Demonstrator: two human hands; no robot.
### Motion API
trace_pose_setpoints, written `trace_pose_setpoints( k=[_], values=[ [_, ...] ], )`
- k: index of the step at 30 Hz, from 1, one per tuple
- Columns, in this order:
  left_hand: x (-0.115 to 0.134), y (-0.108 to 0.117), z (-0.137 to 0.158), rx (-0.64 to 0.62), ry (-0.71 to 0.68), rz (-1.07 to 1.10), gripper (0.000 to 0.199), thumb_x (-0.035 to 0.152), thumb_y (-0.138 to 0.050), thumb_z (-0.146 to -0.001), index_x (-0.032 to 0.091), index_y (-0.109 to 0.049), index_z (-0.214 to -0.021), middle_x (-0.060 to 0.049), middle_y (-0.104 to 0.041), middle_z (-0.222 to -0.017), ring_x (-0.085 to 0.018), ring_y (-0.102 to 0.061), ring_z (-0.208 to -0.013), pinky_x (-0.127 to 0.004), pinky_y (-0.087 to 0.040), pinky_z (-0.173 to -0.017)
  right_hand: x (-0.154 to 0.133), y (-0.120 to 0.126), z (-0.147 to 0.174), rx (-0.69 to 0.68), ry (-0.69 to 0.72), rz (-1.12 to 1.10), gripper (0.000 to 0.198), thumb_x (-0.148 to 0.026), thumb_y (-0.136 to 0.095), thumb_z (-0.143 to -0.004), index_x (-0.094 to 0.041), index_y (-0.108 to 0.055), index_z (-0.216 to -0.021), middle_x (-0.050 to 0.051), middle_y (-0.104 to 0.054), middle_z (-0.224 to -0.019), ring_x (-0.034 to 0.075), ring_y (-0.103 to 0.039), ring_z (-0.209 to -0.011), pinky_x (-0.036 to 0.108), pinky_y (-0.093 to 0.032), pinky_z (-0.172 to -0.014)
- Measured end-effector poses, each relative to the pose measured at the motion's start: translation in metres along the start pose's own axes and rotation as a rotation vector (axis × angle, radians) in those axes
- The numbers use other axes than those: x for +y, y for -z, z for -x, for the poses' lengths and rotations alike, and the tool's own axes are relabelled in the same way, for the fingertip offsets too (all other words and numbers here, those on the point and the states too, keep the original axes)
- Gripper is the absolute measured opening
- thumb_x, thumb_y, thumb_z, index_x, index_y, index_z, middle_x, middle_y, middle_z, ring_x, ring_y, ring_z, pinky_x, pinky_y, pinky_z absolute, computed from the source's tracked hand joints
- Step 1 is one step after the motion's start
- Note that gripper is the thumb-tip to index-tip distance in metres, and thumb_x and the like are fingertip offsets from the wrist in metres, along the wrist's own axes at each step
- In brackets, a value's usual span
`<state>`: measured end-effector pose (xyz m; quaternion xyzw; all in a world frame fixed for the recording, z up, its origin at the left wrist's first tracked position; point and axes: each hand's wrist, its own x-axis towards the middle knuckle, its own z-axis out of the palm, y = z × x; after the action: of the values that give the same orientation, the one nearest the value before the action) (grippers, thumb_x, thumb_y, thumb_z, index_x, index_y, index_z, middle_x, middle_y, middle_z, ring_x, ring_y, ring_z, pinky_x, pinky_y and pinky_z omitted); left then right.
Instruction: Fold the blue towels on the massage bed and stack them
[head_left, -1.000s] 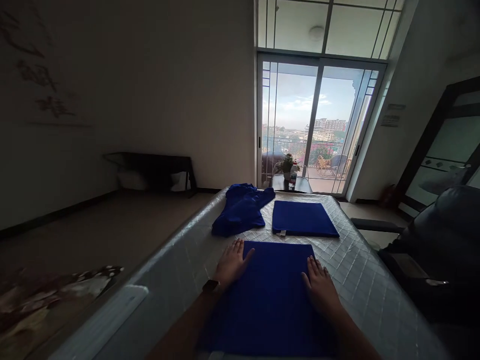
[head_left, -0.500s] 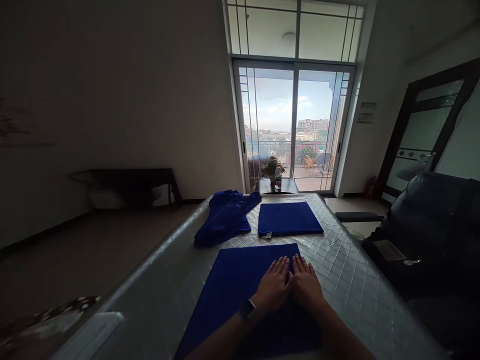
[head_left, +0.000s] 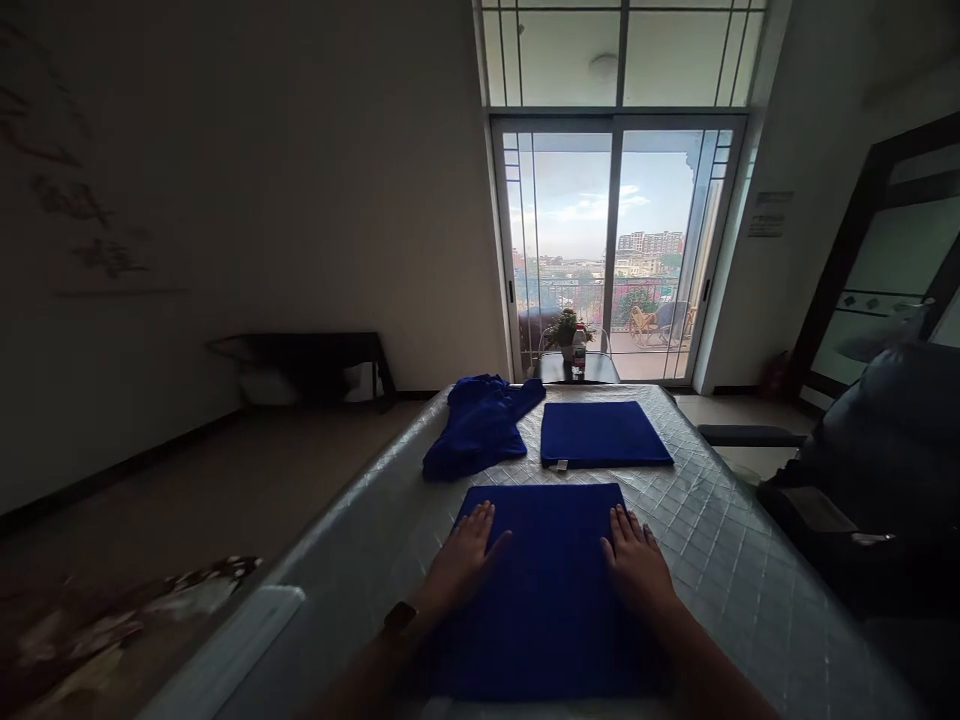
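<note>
A flat blue rectangle of cloth (head_left: 551, 590), perhaps a folded garment or a cover, lies in front of me on a quilted, shiny mattress-like surface (head_left: 720, 560). My left hand (head_left: 466, 550) rests flat on its left edge, fingers stretched and thumb apart. On the right edge lies my right hand (head_left: 637, 560), also flat, its thumb on the cloth. Neither hand grips anything. Farther off is a second flat blue rectangle (head_left: 606, 434) with a small white tag. Left of that, a blue garment (head_left: 480, 430) lies crumpled.
Beyond the far edge stands a small dark table (head_left: 559, 370) with a potted plant and a bottle (head_left: 579, 350). A dark armchair (head_left: 892, 440) is on the right. At the near left lie a pale flat board (head_left: 247, 640) and patterned fabric (head_left: 202, 580). Glass sliding doors are behind.
My left hand has moved left across the blue cloth, from beside my right hand to the opposite edge. The near cloth now lies straighter. The view has turned slightly left.
</note>
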<state>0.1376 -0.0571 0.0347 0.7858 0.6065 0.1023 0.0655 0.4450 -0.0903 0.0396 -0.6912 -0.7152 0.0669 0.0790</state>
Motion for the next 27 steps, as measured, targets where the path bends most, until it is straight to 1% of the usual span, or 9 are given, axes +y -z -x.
trace_pose_setpoints(
  k=[3,8,11,14,17,19,21,24,27],
  values=[
    [-0.011,0.002,0.005,0.026,0.039,-0.002,0.085,0.066,-0.013,-0.100,0.003,-0.029,-0.156,-0.016,-0.024,-0.164,-0.027,-0.020,-0.154,-0.047,-0.020,-0.125,0.001,-0.001,-0.001,0.002,-0.004,0.014,0.067,-0.044,-0.017,-0.101,-0.010,-0.019,-0.159,0.007,-0.018,-0.167,0.023,-0.010,-0.155,0.043,-0.011,-0.124],
    [-0.010,0.000,0.003,0.040,0.033,-0.004,0.086,0.067,-0.013,-0.100,0.003,-0.031,-0.155,-0.017,-0.026,-0.164,-0.027,-0.021,-0.153,-0.046,-0.020,-0.124,0.001,-0.003,-0.003,-0.004,-0.003,0.069,0.066,-0.043,-0.017,-0.101,-0.012,-0.019,-0.159,0.006,-0.017,-0.167,0.022,-0.009,-0.155,0.044,-0.012,-0.124],
    [-0.012,-0.003,0.002,0.054,0.031,-0.016,0.085,0.066,-0.011,-0.100,0.004,-0.033,-0.155,-0.017,-0.028,-0.163,-0.028,-0.023,-0.153,-0.046,-0.021,-0.124,-0.003,-0.001,-0.001,0.016,-0.017,0.123,0.064,-0.042,-0.019,-0.102,-0.012,-0.020,-0.159,0.006,-0.017,-0.167,0.024,-0.010,-0.155,0.046,-0.012,-0.124],
    [-0.015,-0.005,0.001,0.068,0.021,-0.020,0.086,0.065,-0.011,-0.100,0.003,-0.034,-0.154,-0.019,-0.028,-0.163,-0.028,-0.023,-0.153,-0.047,-0.022,-0.124,-0.008,0.005,0.002,0.054,-0.016,0.184,0.063,-0.039,-0.021,-0.102,-0.010,-0.025,-0.158,0.009,-0.020,-0.165,0.025,-0.012,-0.154,0.048,-0.010,-0.124],
    [-0.016,-0.006,0.002,0.097,-0.004,-0.004,0.084,0.065,-0.013,-0.101,0.004,-0.036,-0.153,-0.019,-0.030,-0.162,-0.029,-0.025,-0.152,-0.048,-0.023,-0.123,-0.011,0.010,0.012,0.057,0.025,0.220,0.062,-0.035,-0.022,-0.101,-0.006,-0.027,-0.156,0.014,-0.024,-0.164,0.027,-0.015,-0.154,0.049,-0.008,-0.125],
    [-0.016,-0.006,0.002,0.104,-0.005,0.006,0.084,0.065,-0.014,-0.101,0.004,-0.036,-0.153,-0.019,-0.030,-0.162,-0.029,-0.026,-0.152,-0.049,-0.024,-0.123,-0.011,0.010,0.023,0.038,0.051,0.205,0.063,-0.036,-0.023,-0.101,-0.004,-0.028,-0.155,0.015,-0.025,-0.163,0.027,-0.016,-0.154,0.048,-0.009,-0.125],
    [-0.016,-0.006,0.003,0.098,-0.002,0.011,0.085,0.066,-0.014,-0.100,0.004,-0.037,-0.153,-0.020,-0.030,-0.162,-0.029,-0.025,-0.152,-0.049,-0.023,-0.123,-0.011,0.009,0.034,0.013,0.057,0.158,0.065,-0.040,-0.022,-0.101,-0.005,-0.029,-0.155,0.014,-0.024,-0.164,0.026,-0.016,-0.154,0.047,-0.012,-0.125],
    [-0.016,-0.003,0.003,0.096,0.004,0.015,0.086,0.067,-0.016,-0.100,0.003,-0.036,-0.153,-0.020,-0.031,-0.161,-0.029,-0.025,-0.152,-0.048,-0.023,-0.124,-0.011,0.006,0.047,-0.020,0.013,0.081,0.069,-0.047,-0.019,-0.101,-0.006,-0.025,-0.157,0.011,-0.021,-0.165,0.024,-0.014,-0.154,0.045,-0.016,-0.125],
    [-0.009,0.003,0.005,0.128,0.009,-0.007,0.083,0.065,-0.016,-0.101,0.002,-0.036,-0.153,-0.020,-0.031,-0.162,-0.029,-0.024,-0.152,-0.048,-0.022,-0.125,-0.012,0.005,0.052,-0.033,-0.029,0.045,0.069,-0.047,-0.017,-0.102,-0.007,-0.021,-0.158,0.010,-0.018,-0.166,0.023,-0.012,-0.154,0.043,-0.016,-0.125]
  ],
)
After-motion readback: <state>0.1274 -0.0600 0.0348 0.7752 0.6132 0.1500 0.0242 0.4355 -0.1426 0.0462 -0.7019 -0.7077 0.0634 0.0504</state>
